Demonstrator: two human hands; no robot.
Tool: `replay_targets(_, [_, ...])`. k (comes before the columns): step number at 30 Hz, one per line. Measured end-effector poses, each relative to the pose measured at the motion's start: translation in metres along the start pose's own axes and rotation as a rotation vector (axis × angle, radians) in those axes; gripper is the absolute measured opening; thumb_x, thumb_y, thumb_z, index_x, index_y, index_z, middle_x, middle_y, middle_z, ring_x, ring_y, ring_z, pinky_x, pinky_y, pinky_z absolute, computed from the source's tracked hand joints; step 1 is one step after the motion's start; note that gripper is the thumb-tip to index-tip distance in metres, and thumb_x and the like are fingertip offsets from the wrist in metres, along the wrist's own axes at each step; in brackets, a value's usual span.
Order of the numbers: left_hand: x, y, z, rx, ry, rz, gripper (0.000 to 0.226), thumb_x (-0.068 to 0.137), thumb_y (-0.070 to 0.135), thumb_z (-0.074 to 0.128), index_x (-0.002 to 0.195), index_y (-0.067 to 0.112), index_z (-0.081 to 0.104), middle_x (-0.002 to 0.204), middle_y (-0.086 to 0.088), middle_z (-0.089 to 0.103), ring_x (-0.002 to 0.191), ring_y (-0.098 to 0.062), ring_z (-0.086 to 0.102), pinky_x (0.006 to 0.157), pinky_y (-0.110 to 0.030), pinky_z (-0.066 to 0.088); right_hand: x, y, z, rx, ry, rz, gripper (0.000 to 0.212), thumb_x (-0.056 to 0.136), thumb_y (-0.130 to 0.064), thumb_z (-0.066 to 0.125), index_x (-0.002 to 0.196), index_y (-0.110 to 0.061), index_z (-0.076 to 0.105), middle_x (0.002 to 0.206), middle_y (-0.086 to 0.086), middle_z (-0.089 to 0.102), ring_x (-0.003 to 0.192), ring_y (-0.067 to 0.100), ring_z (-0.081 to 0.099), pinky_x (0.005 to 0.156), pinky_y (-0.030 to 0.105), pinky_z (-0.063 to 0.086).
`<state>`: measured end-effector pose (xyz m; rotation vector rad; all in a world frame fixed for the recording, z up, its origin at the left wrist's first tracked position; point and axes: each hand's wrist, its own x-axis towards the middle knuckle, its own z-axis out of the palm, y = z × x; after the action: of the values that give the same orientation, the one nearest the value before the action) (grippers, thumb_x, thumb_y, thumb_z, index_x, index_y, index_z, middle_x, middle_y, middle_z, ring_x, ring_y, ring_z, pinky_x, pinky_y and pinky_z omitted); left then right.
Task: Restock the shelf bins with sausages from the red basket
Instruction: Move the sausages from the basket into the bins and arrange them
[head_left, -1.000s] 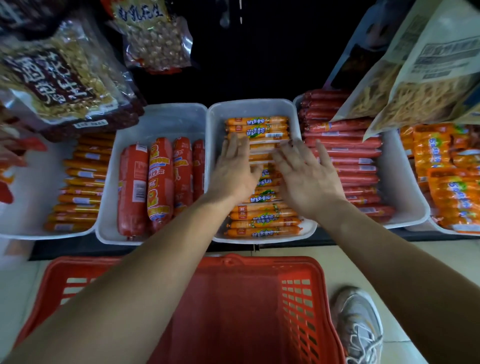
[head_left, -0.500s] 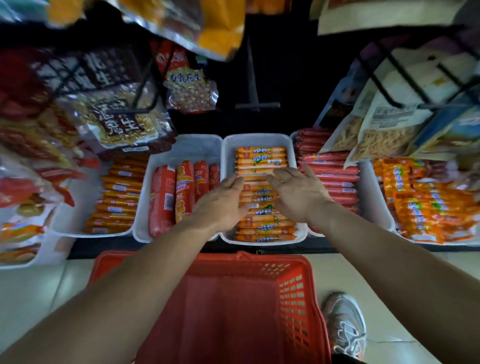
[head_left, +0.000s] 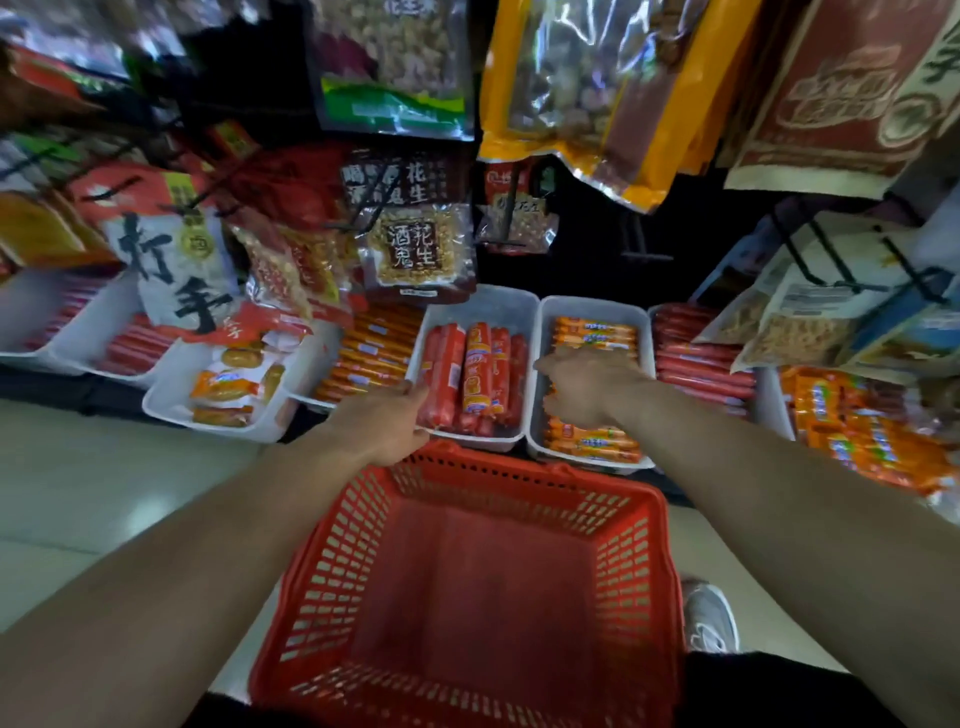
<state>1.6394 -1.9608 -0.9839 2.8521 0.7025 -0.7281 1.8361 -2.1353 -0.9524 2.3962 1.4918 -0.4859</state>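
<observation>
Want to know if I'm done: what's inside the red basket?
Nothing shows in the basket: only its bare red floor and slotted walls. Its near edge is hidden by dark clothing.

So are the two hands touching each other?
Apart. The head view shows the left hand by the red sausages and the right hand over the orange sausages, with red sausages plainly between them.

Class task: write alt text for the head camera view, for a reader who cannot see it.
Over an empty red basket, the right hand rests on orange-wrapped sausages in a white bin; the left hand reaches the neighbouring bin of thick red sausages. Snack bags hang above.
</observation>
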Motion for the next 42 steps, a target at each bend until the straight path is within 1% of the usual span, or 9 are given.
replay_targets(9, [0.069, -0.024, 0.021, 0.012, 0.052, 0.071, 0.077, 0.099, 0.048, 0.046, 0.159, 0.028, 0.003, 0.168, -0.002, 0.004, 0.149, -0.027, 0.023, 0.114, -0.045, 0.036, 0.093, -0.032, 0.044, 0.021, -0.065, -0.124, 0.070, 0.098, -0.045, 0.045, 0.157, -0.023, 0.015, 0.161, 0.002, 0.022, 0.139, 0.031, 0.037, 0.107, 0.040, 0.040])
replay_targets(16, [0.120, -0.019, 0.063, -0.151, 0.132, 0.102, 0.064, 0.099, 0.047, 0.044, 0.156, 0.043, 0.014, 0.167, 0.004, -0.012, 0.152, -0.026, 0.012, 0.116, -0.046, 0.033, 0.144, -0.035, 0.088, 0.047, 0.042, -0.204, 0.064, 0.099, -0.063, 0.020, 0.155, -0.044, -0.004, 0.166, -0.009, -0.009, 0.150, 0.027, 0.009, 0.117, 0.047, 0.023])
replay_targets(20, [0.124, -0.029, 0.074, -0.267, 0.222, 0.129, 0.061, 0.097, 0.050, 0.048, 0.152, 0.049, 0.022, 0.166, 0.013, -0.009, 0.149, -0.019, 0.024, 0.111, -0.040, 0.040, 0.137, -0.021, 0.096, 0.003, 0.151, -0.211, 0.064, 0.093, -0.068, 0.011, 0.153, -0.045, 0.010, 0.166, -0.009, -0.003, 0.149, 0.026, 0.009, 0.117, 0.050, 0.023])
replay_targets(24, [0.127, -0.030, 0.081, -0.301, 0.241, 0.107, 0.061, 0.095, 0.054, 0.046, 0.150, 0.055, 0.019, 0.165, 0.017, -0.007, 0.147, -0.020, 0.031, 0.106, -0.040, 0.045, 0.129, -0.014, 0.092, -0.028, 0.225, -0.203, 0.069, 0.090, -0.066, 0.015, 0.142, -0.027, 0.038, 0.165, -0.005, 0.015, 0.150, 0.025, 0.015, 0.116, 0.048, 0.025])
replay_targets(28, [0.134, -0.022, 0.074, -0.262, 0.269, 0.039, 0.064, 0.098, 0.053, 0.042, 0.154, 0.051, 0.010, 0.167, 0.008, -0.003, 0.142, -0.026, 0.040, 0.109, -0.041, 0.038, 0.128, -0.008, 0.095, -0.042, 0.246, -0.144, 0.067, 0.091, -0.067, 0.026, 0.151, -0.039, 0.021, 0.151, 0.002, 0.032, 0.136, 0.028, 0.033, 0.107, 0.049, 0.038])
replay_targets(30, [0.137, -0.020, 0.071, -0.251, 0.283, 0.018, 0.066, 0.099, 0.052, 0.043, 0.154, 0.049, 0.008, 0.167, 0.004, 0.001, 0.142, -0.027, 0.039, 0.113, -0.042, 0.034, 0.131, -0.007, 0.095, -0.073, 0.225, -0.075, 0.068, 0.089, -0.067, 0.033, 0.150, -0.039, 0.026, 0.144, 0.008, 0.032, 0.132, 0.030, 0.032, 0.107, 0.051, 0.038])
replay_targets(33, [0.142, -0.018, 0.073, -0.214, 0.314, 0.024, 0.068, 0.098, 0.052, 0.043, 0.155, 0.047, 0.007, 0.168, 0.000, 0.004, 0.145, -0.028, 0.034, 0.115, -0.045, 0.034, 0.130, -0.008, 0.100, -0.084, 0.242, -0.002, 0.071, 0.088, -0.066, 0.034, 0.142, -0.022, 0.043, 0.155, 0.012, 0.022, 0.142, 0.031, 0.021, 0.112, 0.051, 0.032])
replay_targets(37, [0.149, -0.020, 0.077, -0.199, 0.316, 0.039, 0.071, 0.098, 0.053, 0.041, 0.157, 0.044, 0.000, 0.168, -0.004, 0.002, 0.150, -0.027, 0.023, 0.118, -0.045, 0.029, 0.133, -0.014, 0.117, -0.018, 0.168, -0.055, 0.079, 0.093, -0.065, 0.024, 0.156, -0.018, 0.020, 0.166, 0.002, 0.004, 0.152, 0.021, 0.000, 0.122, 0.048, 0.013])
replay_targets(42, [0.156, -0.023, 0.078, -0.163, 0.301, 0.064, 0.075, 0.100, 0.054, 0.035, 0.156, 0.039, -0.011, 0.167, -0.007, -0.006, 0.154, -0.022, 0.007, 0.123, -0.046, 0.016, 0.142, -0.004, 0.118, 0.071, 0.183, -0.104, 0.074, 0.095, -0.065, 0.021, 0.157, -0.025, 0.016, 0.167, 0.004, 0.000, 0.152, 0.021, -0.005, 0.122, 0.045, 0.003])
